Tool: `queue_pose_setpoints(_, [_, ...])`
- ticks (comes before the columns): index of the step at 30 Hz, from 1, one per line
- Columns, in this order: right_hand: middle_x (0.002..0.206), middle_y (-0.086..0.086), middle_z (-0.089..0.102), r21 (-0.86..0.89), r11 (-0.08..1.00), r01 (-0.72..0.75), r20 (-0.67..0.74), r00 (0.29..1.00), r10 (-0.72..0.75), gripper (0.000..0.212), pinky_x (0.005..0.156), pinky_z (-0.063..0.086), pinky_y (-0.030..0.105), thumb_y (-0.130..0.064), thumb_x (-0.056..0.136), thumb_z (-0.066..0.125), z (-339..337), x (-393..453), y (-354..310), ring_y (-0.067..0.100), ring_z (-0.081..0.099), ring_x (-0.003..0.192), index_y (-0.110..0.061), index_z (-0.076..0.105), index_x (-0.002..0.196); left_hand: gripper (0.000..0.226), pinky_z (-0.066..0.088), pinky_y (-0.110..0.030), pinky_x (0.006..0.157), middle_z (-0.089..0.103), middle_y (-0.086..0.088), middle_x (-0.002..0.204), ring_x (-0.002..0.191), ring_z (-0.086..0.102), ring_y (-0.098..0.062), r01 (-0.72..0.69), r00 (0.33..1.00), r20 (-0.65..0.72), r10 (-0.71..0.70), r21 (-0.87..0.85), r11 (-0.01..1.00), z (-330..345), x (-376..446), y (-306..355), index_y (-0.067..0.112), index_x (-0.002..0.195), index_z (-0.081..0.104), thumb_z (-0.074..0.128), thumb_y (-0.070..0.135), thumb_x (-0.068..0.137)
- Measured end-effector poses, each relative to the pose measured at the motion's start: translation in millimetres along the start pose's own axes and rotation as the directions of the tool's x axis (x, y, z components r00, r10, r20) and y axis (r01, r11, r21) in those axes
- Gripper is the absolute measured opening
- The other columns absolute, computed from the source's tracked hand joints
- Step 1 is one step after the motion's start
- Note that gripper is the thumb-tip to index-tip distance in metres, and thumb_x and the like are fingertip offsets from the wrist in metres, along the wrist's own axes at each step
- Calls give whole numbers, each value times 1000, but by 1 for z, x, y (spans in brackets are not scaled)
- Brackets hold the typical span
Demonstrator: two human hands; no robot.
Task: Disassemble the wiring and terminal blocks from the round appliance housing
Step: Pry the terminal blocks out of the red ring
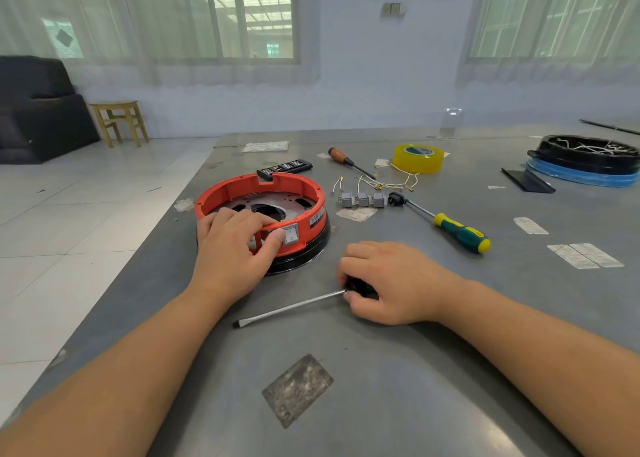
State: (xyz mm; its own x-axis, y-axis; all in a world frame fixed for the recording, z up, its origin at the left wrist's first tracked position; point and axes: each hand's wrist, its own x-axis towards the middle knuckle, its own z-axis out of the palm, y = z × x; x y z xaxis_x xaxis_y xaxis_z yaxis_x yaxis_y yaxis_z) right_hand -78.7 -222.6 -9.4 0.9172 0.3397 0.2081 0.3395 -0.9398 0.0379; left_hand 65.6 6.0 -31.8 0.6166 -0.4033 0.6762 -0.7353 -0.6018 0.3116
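Head view: my left hand grips the orange housing; beside it, my right hand clasps a flathead screwdriver.

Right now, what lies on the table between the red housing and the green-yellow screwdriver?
In the head view, three grey terminal blocks in a row, a small black part beside them, and loose wires just behind.
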Motion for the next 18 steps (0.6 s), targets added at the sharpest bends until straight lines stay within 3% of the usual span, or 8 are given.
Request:
queue_pose_setpoints(4, [106,-7,60,0,1000,-8,-8,1000,8,25,75,46,30,-47,97,51,-1,-1,11,14,57,94,-31,66,109,37,22,-32,97,68,12,95,102,52,-17,-21,1000,-8,21,-2,1000,2,4,-2,26,105,76,53,53,94])
queue_pose_setpoints(7, [109,-8,59,17,999,-48,5,999,48,28,78,50,33,-47,100,46,0,-2,17,13,57,97,-33,66,113,45,20,-30,99,67,14,93,102,49,-13,-25,1000,3,25,-27,999,1,5,-3,29,108,76,47,60,93])
queue_pose_setpoints(14, [118,-9,59,32,991,-128,38,991,126,50,91,48,36,-58,103,18,2,2,30,15,57,108,-39,57,127,34,21,-32,104,67,22,98,104,49,-8,10,997,73,-3,-96,995,-5,8,-10,42,112,72,48,58,95])
queue_pose_setpoints(18, [110,-13,57,-8,988,-154,9,988,154,53,84,42,33,-63,99,8,4,3,39,12,56,103,-46,49,128,20,22,-33,106,63,27,96,106,47,-5,47,996,81,-35,-144,988,-10,9,-15,53,102,64,45,55,96])
